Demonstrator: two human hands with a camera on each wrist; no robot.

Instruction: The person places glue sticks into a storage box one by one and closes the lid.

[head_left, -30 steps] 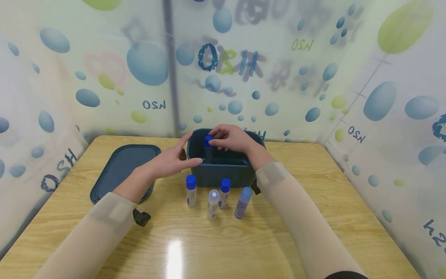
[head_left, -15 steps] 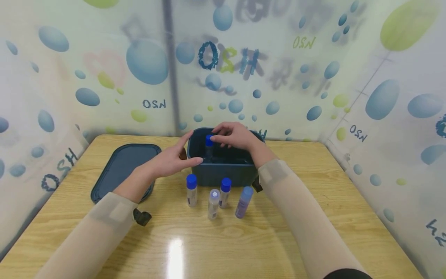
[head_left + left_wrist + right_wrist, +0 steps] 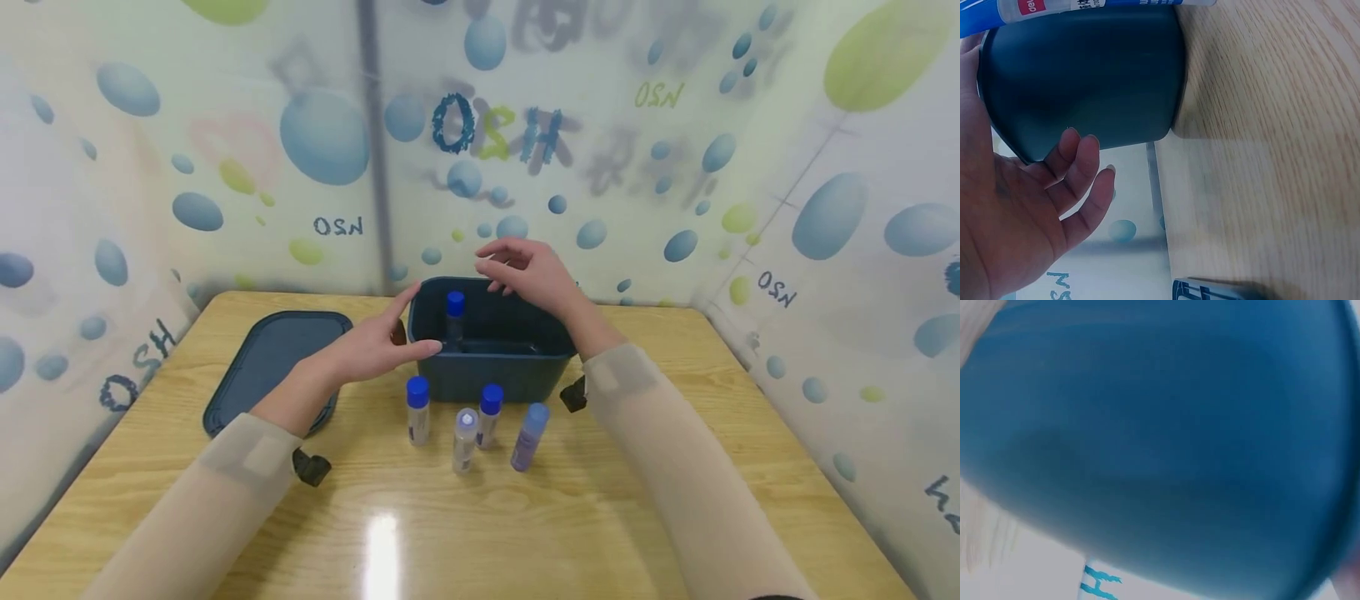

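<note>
A dark blue bin (image 3: 495, 379) stands on the table in the head view. My left hand (image 3: 366, 346) rests at its left end, thumb on the front rim and fingers spread along the side. Inside the bin, at the left, a blue-capped glue bottle (image 3: 455, 321) stands upright. Above the back right of the bin hovers my right hand (image 3: 534, 275), fingers loosely bent and holding nothing. The left wrist view shows the bin's end wall (image 3: 1085, 81), loosely bent fingers (image 3: 1088, 215) apart from it, and a labelled glue bottle (image 3: 1085, 12). Bin wall (image 3: 1147, 425) fills most of the right wrist view.
In front of the bin stand a blue-capped bottle (image 3: 417, 410), a clear-topped bottle (image 3: 464, 443), another blue-capped bottle (image 3: 489, 417) and a purplish bottle (image 3: 529, 437). A dark lid (image 3: 273, 362) lies flat at the left. A patterned wall hanging (image 3: 330, 267) rises behind the table (image 3: 675, 467).
My right hand has let go of the glue bottle's blue cap and risen up and to the right, out of the bin. The bottle stays standing inside. My left hand keeps its place.
</note>
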